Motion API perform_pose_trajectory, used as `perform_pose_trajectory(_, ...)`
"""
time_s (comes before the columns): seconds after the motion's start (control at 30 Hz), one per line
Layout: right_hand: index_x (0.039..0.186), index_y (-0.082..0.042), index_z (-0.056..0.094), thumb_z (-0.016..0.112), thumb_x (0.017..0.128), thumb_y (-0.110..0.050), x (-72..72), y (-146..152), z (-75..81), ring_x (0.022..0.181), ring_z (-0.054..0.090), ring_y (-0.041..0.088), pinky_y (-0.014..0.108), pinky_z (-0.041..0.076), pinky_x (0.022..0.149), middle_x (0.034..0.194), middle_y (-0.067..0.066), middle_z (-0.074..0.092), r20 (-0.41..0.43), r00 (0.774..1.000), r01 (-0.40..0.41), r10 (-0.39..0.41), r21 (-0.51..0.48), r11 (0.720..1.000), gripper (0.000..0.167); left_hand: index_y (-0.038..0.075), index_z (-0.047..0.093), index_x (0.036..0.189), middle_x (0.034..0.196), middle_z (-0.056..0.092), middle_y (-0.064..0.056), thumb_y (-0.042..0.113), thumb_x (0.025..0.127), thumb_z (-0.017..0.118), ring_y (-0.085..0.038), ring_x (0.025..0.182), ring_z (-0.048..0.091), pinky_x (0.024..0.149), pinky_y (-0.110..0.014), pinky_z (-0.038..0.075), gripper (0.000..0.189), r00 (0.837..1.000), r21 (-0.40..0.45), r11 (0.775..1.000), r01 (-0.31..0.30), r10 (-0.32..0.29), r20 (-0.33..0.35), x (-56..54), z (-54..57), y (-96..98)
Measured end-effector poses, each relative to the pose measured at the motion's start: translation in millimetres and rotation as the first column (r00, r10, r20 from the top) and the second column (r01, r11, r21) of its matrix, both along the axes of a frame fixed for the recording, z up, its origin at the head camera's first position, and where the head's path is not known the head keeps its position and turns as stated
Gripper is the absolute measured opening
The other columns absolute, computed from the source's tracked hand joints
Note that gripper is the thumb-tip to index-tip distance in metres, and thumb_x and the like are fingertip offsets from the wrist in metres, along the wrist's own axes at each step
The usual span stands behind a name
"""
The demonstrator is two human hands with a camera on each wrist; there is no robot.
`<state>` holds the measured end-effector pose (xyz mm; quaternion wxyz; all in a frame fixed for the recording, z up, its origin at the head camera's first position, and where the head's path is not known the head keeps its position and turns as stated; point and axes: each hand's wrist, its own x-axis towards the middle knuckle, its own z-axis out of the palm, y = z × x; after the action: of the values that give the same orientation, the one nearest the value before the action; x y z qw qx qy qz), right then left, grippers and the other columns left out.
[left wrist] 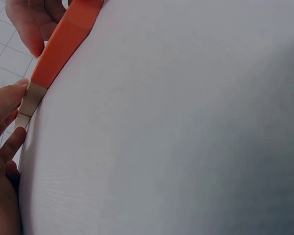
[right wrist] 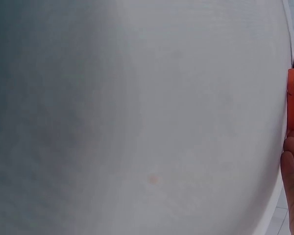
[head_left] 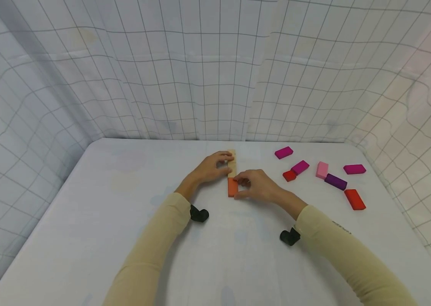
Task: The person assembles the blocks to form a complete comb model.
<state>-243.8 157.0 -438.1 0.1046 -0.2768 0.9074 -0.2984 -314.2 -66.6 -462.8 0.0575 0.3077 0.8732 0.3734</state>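
Left hand [head_left: 208,168]: relaxed, touching pale blocks [head_left: 232,165]. Right hand [head_left: 258,185], nearer: pinching orange block [head_left: 232,188], just to its left. Long axis: straight away, end to end with pale blocks. Well right on desk [head_left: 234,255]: loose blocks [head_left: 335,182].

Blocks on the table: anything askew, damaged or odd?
Nothing stands out. The orange block and wooden blocks form a straight-looking row; to its right, the purple block, light pink block and others lie at mixed angles. No visible damage.
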Motion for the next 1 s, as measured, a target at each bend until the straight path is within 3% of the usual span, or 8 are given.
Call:
perform_pose_trajectory(0.37,0.133,-0.007,0.068,0.087,0.087,-0.027,-2.7,15.3,7.5,0.102,0.062,0.019,0.034,0.054,0.091,0.111,0.001,0.069,0.023,1.000,0.006,-0.007,0.029,1.000,0.054,0.002,0.058,0.146,0.156,0.046,-0.011,0.022,0.101,0.070,-0.029,0.149,0.034,0.121,-0.044,0.025,0.051,0.999,-0.002,1.000,0.025,-0.025,0.028,-2.4,0.2,-3.1)
perform_pose_trajectory(0.63,0.134,-0.003,0.067,0.084,0.089,-0.023,-2.0,58.9,22.1,0.107,0.063,0.026,0.043,0.055,0.095,0.119,0.009,0.069,0.029,0.997,0.078,-0.078,0.007,0.997,0.052,0.009,0.052,0.153,0.163,0.036,-0.003,0.039,0.090,0.079,-0.025,0.153,0.024,0.122,-0.048,0.022,0.075,0.989,-0.047,0.998,0.047,-0.040,0.140,-4.6,2.5,-5.0)
perform_pose_trajectory(0.87,0.133,-0.002,0.068,0.085,0.089,-0.021,0.5,99.6,27.9,0.109,0.063,0.030,0.048,0.054,0.093,0.120,0.012,0.069,-0.006,0.988,0.152,-0.152,0.017,0.988,0.051,0.011,0.044,0.158,0.166,0.030,-0.004,0.038,0.078,0.091,-0.025,0.154,0.020,0.122,-0.047,0.021,0.096,0.987,-0.066,0.995,0.075,-0.065,0.144,-1.8,5.4,-5.8)
perform_pose_trajectory(1.0,0.134,-0.001,0.066,0.083,0.090,-0.019,-0.3,117.2,27.5,0.111,0.063,0.032,0.050,0.054,0.092,0.122,0.015,0.069,-0.019,0.982,0.189,-0.189,0.023,0.982,0.050,0.010,0.044,0.158,0.166,0.029,-0.004,0.038,0.077,0.092,-0.026,0.154,0.020,0.122,-0.047,0.021,0.098,0.989,-0.071,0.995,0.074,-0.064,0.136,-0.9,5.2,-5.9)
